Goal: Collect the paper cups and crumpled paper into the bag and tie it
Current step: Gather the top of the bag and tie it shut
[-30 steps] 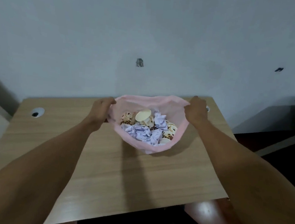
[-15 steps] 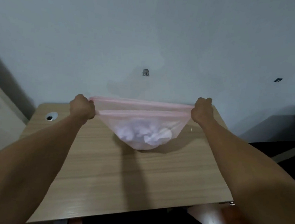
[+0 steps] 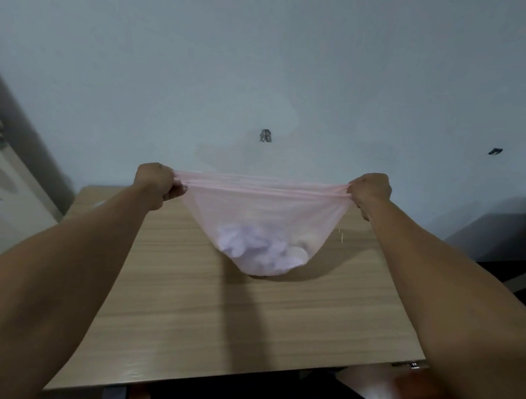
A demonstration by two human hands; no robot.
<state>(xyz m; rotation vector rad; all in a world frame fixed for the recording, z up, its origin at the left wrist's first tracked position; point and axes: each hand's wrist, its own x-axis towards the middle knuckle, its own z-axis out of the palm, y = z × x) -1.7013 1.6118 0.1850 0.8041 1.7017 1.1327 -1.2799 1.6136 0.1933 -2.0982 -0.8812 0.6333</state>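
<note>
Bag taut btwn both fists

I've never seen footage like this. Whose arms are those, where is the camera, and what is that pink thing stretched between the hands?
There is no machine here: these are a person's two bare arms, filmed by a wide-angle camera worn on the head, looking forward and down. The left hand and the right hand each grip one end of the mouth of a thin pink bag, pulling it taut. Through the plastic you can see crumpled paper at the bottom; paler shapes beside it may be cups, but I cannot be sure. The bag's bottom is at or just above a wooden table. It is not tied yet.
</note>
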